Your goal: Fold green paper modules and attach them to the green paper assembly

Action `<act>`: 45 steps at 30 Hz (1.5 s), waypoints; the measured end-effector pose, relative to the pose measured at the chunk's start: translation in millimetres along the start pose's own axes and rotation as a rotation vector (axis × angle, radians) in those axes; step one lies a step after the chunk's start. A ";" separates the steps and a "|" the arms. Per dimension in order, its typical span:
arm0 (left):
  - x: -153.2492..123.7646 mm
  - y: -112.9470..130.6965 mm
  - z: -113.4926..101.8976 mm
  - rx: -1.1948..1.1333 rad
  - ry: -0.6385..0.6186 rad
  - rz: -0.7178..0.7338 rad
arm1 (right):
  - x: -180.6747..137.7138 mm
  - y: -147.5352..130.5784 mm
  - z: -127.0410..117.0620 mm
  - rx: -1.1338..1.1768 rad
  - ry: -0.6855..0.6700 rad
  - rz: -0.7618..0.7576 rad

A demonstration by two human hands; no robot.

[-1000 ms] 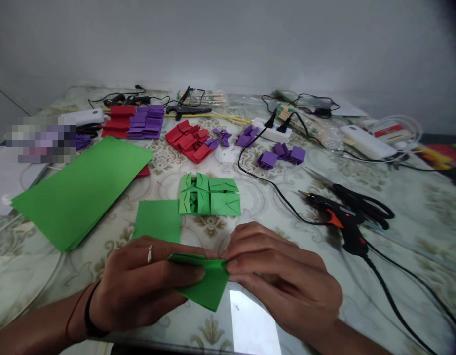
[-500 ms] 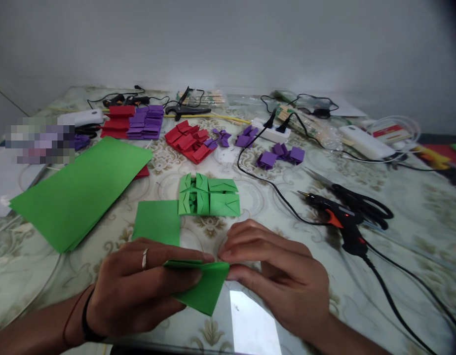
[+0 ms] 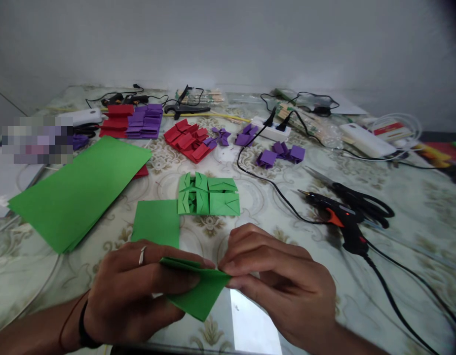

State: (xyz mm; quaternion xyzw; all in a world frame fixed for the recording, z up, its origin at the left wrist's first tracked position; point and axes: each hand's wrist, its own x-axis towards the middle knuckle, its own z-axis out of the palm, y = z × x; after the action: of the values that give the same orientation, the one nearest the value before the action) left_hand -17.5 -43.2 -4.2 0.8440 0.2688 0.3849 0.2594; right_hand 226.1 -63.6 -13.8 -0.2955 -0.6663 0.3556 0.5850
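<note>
Both hands are on a partly folded piece of green paper (image 3: 201, 296) above the near side of the table. My left hand (image 3: 135, 288) is closed on its left part, a ring on one finger. At the paper's right corner, my right hand (image 3: 283, 281) pinches with thumb and fingertips. Just beyond lies a flat green paper square (image 3: 156, 222), partly hidden by my left hand. Touching that square's upper right are folded green paper pieces (image 3: 224, 202).
A stack of green sheets (image 3: 83, 192) lies left. Behind are folded red pieces (image 3: 187, 140) and purple pieces (image 3: 267, 159). To the right, a hot glue gun (image 3: 335, 217) with its cord lies beside black scissors (image 3: 361, 202). A power strip (image 3: 270, 132) stands farther back.
My right fingertips have closed on the paper's right corner. The paper has tilted slightly, its lower tip shifting left. Things on the table have stayed put.
</note>
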 end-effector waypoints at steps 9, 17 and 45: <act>19.1 5.2 -2.0 -0.170 -0.035 -0.018 | -0.4 -0.5 -1.0 -0.061 -0.005 -0.037; 19.7 5.6 -5.7 -0.104 -0.062 0.016 | -2.7 -1.9 5.6 0.002 0.053 0.007; 16.1 -13.0 20.0 -0.409 0.148 -0.462 | -3.0 11.2 5.2 -0.105 0.062 0.523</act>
State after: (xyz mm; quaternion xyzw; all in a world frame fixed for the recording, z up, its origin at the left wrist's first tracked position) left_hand 4.0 -27.9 -15.7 0.6607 0.3883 0.4222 0.4842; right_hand 221.1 -60.2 -25.0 -0.4984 -0.5664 0.4506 0.4773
